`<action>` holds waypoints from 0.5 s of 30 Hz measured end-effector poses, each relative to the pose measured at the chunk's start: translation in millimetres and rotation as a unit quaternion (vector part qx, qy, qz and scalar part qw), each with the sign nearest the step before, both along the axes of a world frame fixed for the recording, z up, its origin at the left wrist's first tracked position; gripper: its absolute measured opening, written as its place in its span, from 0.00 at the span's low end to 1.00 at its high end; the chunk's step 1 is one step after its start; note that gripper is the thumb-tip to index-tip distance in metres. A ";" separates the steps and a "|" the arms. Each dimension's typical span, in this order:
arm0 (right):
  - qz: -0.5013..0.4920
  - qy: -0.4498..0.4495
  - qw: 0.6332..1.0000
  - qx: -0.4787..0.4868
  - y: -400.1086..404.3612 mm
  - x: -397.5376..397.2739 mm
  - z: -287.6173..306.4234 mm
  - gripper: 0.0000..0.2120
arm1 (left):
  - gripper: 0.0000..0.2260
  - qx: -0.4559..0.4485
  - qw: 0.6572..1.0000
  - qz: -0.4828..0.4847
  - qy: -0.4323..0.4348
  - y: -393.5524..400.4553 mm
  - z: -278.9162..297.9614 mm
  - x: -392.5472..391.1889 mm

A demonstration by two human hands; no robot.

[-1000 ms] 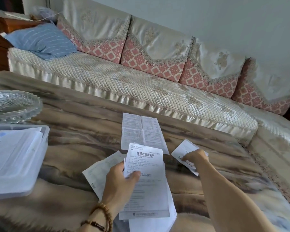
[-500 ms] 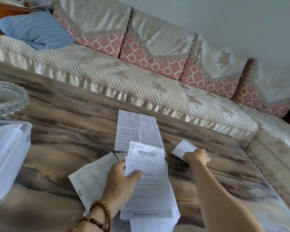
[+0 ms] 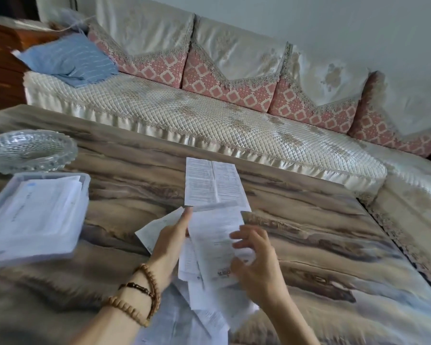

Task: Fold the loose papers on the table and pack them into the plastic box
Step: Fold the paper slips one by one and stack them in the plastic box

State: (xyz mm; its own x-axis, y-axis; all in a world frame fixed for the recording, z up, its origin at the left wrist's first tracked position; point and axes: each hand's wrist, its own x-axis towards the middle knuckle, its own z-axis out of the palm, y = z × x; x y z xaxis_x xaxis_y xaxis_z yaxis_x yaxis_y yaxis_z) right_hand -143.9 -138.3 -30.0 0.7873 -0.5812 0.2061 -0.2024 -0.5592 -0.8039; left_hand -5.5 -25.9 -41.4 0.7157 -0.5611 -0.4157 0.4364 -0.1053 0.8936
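Note:
My left hand [image 3: 171, 242] grips a printed sheet [image 3: 213, 235] by its left edge and holds it above the table, index finger pointing up. My right hand [image 3: 258, 260] is at the sheet's right edge, its fingers and thumb curled round a small folded paper [image 3: 245, 252], which is blurred. A creased sheet [image 3: 212, 185] lies flat just beyond them. Another sheet [image 3: 154, 226] lies behind my left hand. More loose papers [image 3: 199, 317] are piled under my wrists. The clear plastic box [image 3: 85, 188] stands at the left with folded papers inside.
A cut-glass bowl [image 3: 28, 153] stands behind the box at the far left. The brown marbled table [image 3: 321, 245] is bare to the right of my hands. A quilted sofa [image 3: 209, 115] with a blue cloth [image 3: 70, 61] runs along its far edge.
My right hand has lifted the small folded paper off the table and brought it left to the held sheet. The left hand has tilted that sheet. The camera has swung left.

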 end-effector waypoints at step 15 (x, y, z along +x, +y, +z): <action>0.241 0.164 0.940 0.174 11.7 6.6 60.6 0.18 | 0.18 0.138 0.800 -0.340 -0.475 66.0 62.3 5.9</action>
State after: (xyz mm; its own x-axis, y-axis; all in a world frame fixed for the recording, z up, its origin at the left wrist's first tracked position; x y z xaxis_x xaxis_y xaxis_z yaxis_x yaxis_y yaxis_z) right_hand -137.3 -126.5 30.6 0.9646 -0.1270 -0.2313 -0.2622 -0.3647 -0.8935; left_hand 0.3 40.1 20.9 0.3512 -0.9354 -0.0408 -0.6680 -0.2808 0.6892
